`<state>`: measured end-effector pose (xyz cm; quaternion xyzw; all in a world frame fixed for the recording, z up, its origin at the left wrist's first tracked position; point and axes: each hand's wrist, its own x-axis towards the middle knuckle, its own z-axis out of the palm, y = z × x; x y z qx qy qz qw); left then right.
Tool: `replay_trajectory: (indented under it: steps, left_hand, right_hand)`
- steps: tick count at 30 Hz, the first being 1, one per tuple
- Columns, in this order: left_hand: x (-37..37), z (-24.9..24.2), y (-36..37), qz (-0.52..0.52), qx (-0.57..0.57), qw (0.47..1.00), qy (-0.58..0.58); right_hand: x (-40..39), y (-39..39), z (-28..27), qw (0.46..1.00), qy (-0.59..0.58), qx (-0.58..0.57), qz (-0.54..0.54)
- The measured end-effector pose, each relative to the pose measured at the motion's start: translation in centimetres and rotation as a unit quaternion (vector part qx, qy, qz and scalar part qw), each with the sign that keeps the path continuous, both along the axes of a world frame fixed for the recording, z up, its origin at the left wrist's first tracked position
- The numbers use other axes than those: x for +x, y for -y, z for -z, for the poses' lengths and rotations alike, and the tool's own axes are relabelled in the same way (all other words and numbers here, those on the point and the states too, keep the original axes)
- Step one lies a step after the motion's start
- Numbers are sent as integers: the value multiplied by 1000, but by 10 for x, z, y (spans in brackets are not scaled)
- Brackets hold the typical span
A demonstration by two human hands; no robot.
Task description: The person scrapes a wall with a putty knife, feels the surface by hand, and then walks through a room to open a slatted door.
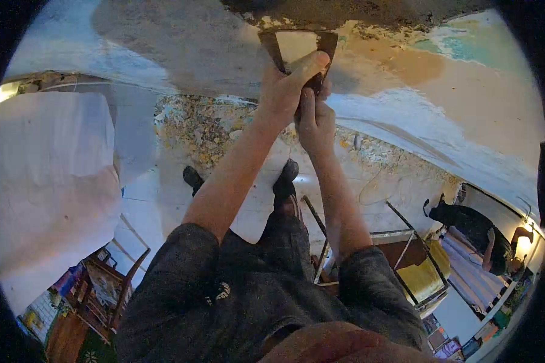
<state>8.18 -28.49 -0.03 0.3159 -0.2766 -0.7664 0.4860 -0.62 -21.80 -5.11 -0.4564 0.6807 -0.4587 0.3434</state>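
Both my hands are closed on one scraper [298,48], a wide flat blade with a dark handle. My left hand [283,91] wraps the upper part, its thumb lying along the base of the blade. Just below it, my right hand [316,118] grips the handle's lower end. The blade's wide edge meets the wall [387,66] at the border of a rough brown patch [357,15]. Around that patch the paint is peeled, with beige, turquoise and whitish areas.
Crumbled debris [206,130] lies on the floor along the wall's foot. A metal frame [406,242] with yellow cloth stands at the lower right; beyond it is another person [475,233] in dark clothes. White sheeting [54,181] hangs left, above a wooden chair [106,287].
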Motion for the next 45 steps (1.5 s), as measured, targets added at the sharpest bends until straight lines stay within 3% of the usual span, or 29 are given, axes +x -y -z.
replay_trajectory:
  steps: [2, 3, 4, 5, 6, 7, 8, 9, 11, 12, 14, 16, 18, 20, 22, 24, 28, 30, 33, 37, 40, 42, 45]
  left_hand:
    - [4, 13, -5, -61, -136, 987, 68]
    - [7, 21, -8, -82, -180, 976, 90]
    - [14, 30, -14, -138, -152, 965, 165]
    - [22, 35, -19, -194, -123, 944, 238]
    - [31, 33, -19, -194, -124, 944, 238]
    - [40, 27, -18, -250, -283, 845, 378]
    - [46, 20, -15, -293, -425, 699, 495]
    - [44, 11, -10, -293, -425, 699, 494]
    - [31, -9, 0, -238, -527, 647, 497]
    - [24, -10, 5, -238, -527, 648, 496]
    - [11, -10, 18, -249, -585, 579, 510]
    - [5, -4, 17, -245, -579, 578, 521]
    - [7, 11, 16, -184, -619, 514, 565]
    - [11, 18, 9, -146, -628, 522, 559]
    - [11, 13, 3, -109, -637, 526, 553]
    - [11, 5, 1, -138, -617, 549, 546]
    - [6, -14, 10, -184, -627, 544, 526]
    - [3, -13, 21, -190, -639, 489, 562]
    - [8, -12, 26, -177, -649, 461, 578]
    - [10, -22, 13, -157, -634, 468, 596]
    - [9, -22, 10, -177, -619, 501, 578]
    - [14, -9, 19, -145, -658, 424, 605]
    - [17, -18, 17, -116, -642, 439, 617]
  right_hand:
    - [-6, -8, 6, 998, 6, 58, -37]
    - [-9, -18, 9, 997, -31, 33, -60]
    - [-12, -34, 12, 994, -67, 9, -83]
    - [-12, -52, 15, 997, -1, 48, -58]
    - [-13, -71, 20, 994, 65, 87, -33]
    - [-20, -93, 42, 992, 75, 97, -28]
    - [-27, -114, 66, 990, 84, 107, -23]
    - [-33, -134, 77, 990, 84, 107, -24]
    - [-39, -170, 88, 962, 113, 248, 24]
    - [-38, -182, 91, 962, 112, 249, 25]
    - [-40, -198, 91, 953, 161, 251, 45]
    - [-37, -200, 82, 942, 173, 278, 68]
    - [-38, -201, 85, 930, 187, 303, 91]
    - [-44, -210, 106, 957, 106, 267, 39]
    - [-45, -211, 108, 953, 107, 280, 39]
    - [-44, -209, 110, 949, 109, 294, 40]
    - [-43, -212, 109, 944, 107, 310, 36]
    - [-45, -217, 111, 935, 125, 328, 42]
    - [-50, -225, 124, 935, 89, 341, 37]
    - [-47, -229, 120, 935, 141, 322, 45]
    - [-46, -230, 120, 933, 144, 325, 58]
    - [-45, -230, 118, 935, 135, 324, 59]
    - [-40, -220, 98, 914, 141, 368, 96]
